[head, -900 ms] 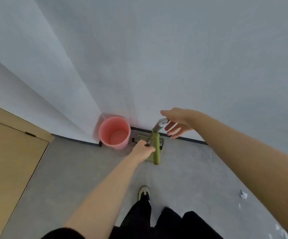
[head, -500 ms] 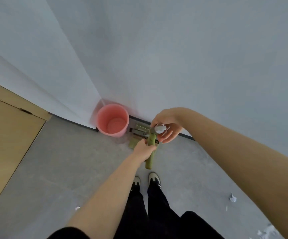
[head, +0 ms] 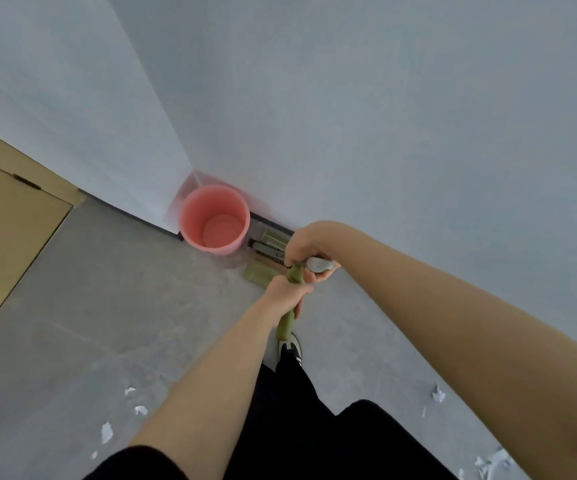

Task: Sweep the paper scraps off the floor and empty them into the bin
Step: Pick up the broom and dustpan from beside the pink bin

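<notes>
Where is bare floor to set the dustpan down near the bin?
Bare floor lies left of the pink bin, out to the wooden door. Right of the bin is crowded: dustpan, brush, both hands. Paper scraps litter the lower left and lower right.

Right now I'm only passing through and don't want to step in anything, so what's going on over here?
A person is picking up a broom and dustpan set by the wall. The left hand grips the green handle; the right hand holds the grey handle top. The pink bin stands in the corner, seemingly empty. Paper scraps lie unswept on the grey floor on both sides.
</notes>
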Available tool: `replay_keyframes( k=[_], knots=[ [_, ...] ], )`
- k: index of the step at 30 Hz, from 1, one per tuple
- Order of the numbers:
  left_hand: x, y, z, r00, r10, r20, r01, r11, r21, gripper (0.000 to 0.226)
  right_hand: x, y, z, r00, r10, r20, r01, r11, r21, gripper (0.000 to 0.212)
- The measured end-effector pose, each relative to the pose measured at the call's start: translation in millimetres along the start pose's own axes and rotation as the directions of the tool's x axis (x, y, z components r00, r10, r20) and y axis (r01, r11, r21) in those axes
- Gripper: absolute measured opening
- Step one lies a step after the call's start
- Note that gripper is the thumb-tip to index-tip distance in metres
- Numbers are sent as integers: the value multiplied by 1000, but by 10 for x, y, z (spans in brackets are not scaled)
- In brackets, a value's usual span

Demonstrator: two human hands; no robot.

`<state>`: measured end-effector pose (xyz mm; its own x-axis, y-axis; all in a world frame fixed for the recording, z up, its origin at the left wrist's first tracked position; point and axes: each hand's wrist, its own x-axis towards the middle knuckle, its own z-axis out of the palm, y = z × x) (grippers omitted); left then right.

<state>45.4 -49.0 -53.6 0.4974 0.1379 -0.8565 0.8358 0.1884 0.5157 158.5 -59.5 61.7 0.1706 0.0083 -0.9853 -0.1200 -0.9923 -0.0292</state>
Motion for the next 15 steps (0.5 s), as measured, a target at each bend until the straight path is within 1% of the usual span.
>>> replay_keyframes(
  k=[1,2,3,4,6,8,10,12,13,15],
  knots=[
    [-10,-9,-10,1000,-2,-7,2,1000,-10,27,12,-26,4,1000,-5,8,5,1000,-27,12],
    [-11,-19,-23,1000,-4,-25,3,1000,-22,19,42,-46,-30,1000,-30,1,30,999,-39,13],
    [-13,-46,-44,999,-10,-48,9,999,-32,11,64,-62,-87,998,-62,-8,61,997,-42,17],
    [-26,-66,-67,998,-23,-66,20,999,-39,10,77,-67,-175,997,-82,-9,81,996,-39,20],
    [-55,-155,-121,996,-40,-77,37,998,-51,17,69,-22,-349,999,-39,-3,39,999,15,20],
    [-92,-224,-161,998,-35,-53,32,998,-53,20,54,44,-479,1000,-6,-6,7,998,60,15],
    [-120,-264,-171,998,-35,-55,32,998,-56,19,58,96,-528,1000,-9,-16,10,995,96,17],
    [-118,-275,-158,997,-36,-66,29,993,-114,12,64,125,-509,1000,-2,-18,4,993,115,19],
    [-115,-275,-149,997,-33,-68,23,990,-139,13,56,125,-487,1000,0,-17,2,992,126,18],
    [-134,-267,-143,997,-18,-73,9,992,-126,18,32,126,-454,1000,-15,-13,17,985,173,18]
  ],
)
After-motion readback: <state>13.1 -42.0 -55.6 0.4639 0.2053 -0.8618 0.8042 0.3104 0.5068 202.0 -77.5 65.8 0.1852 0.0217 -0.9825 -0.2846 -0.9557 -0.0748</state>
